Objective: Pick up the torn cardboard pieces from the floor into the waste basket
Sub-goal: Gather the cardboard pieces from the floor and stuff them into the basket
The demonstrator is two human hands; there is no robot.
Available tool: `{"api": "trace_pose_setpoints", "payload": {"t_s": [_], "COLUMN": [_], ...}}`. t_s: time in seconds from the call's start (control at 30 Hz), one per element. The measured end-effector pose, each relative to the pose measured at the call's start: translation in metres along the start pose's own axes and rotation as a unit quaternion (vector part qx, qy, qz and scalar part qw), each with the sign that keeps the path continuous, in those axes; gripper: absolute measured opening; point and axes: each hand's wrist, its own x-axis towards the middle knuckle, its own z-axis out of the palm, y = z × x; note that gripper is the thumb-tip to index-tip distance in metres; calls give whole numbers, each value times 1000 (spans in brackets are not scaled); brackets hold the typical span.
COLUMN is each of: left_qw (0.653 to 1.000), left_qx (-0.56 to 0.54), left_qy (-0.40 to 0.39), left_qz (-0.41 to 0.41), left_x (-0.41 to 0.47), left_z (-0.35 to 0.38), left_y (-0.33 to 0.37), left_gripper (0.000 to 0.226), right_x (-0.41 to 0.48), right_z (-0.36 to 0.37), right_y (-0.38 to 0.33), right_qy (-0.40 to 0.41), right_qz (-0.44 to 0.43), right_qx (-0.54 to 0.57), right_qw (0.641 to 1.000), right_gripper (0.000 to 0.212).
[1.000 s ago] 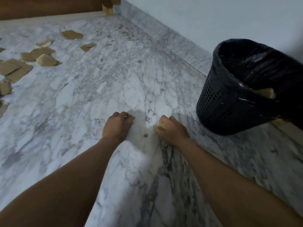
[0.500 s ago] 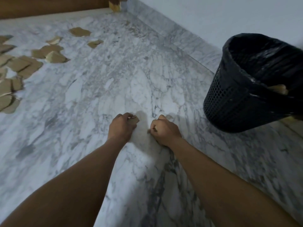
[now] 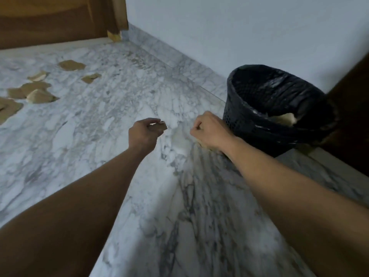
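- Beside basket (image 3: 239, 120), off the floor (image 3: 119, 166): pinching small scrap (image 3: 160, 127) in left hand (image 3: 142, 134); clutching tan piece (image 3: 206, 146) in curled right hand (image 3: 209, 132), edge peeking underneath.
- Carrying both over basket before releasing, keeping grips tight.
- Compared with a second ago: lifting off floor, nearing basket; leaving more pieces (image 3: 38, 95) far left.

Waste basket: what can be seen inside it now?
Inside the waste basket is a black liner and one pale cardboard piece. Its bottom is hidden by the near wall.
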Motion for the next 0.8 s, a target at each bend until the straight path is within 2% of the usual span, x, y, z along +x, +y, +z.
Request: {"api": "trace_pose_setpoints", "payload": {"t_s": [0.07, 0.13, 0.2, 0.27, 0.43, 0.53, 0.57, 0.73, 0.8], "left_qw": [998, 996, 996, 997, 997, 995, 994, 992, 993], "left_qx": [-41, -64, -45, 2, 64, 77, 76, 56, 56], "left_qy": [-9, -23, -36, -47, -49, -50, -48, -28, -31], "left_qz": [42, 59, 66, 69, 8, -43, -59, -110, -104], "left_x": [12, 19, 21, 18, -1, -9, -11, -15, -13], "left_z": [14, 30, 47, 59, 55, 36, 29, 10, 9], "left_y": [38, 73, 95, 98, 36, -12, -24, -48, -45], "left_gripper": [25, 27, 27, 27, 24, 22, 21, 19, 20], "right_x": [3, -5, -18, -28, -46, -52, -55, -71, -69], "right_z": [-46, -73, -72, -42, 60, 101, 111, 138, 134], "right_y": [0, 4, 7, 12, 23, 24, 23, 14, 7], "right_qy": [30, 23, -11, -47, -110, -142, -145, -81, -102], "right_qz": [-5, 1, 19, 51, 129, 94, 76, 13, 8], "right_qx": [8, 6, -12, 11, 114, 52, 37, -3, -28], "right_qw": [999, 1000, 1000, 998, 979, 984, 986, 997, 994], "right_gripper": [25, 17, 9, 9, 16, 39, 41, 19, 16]}}
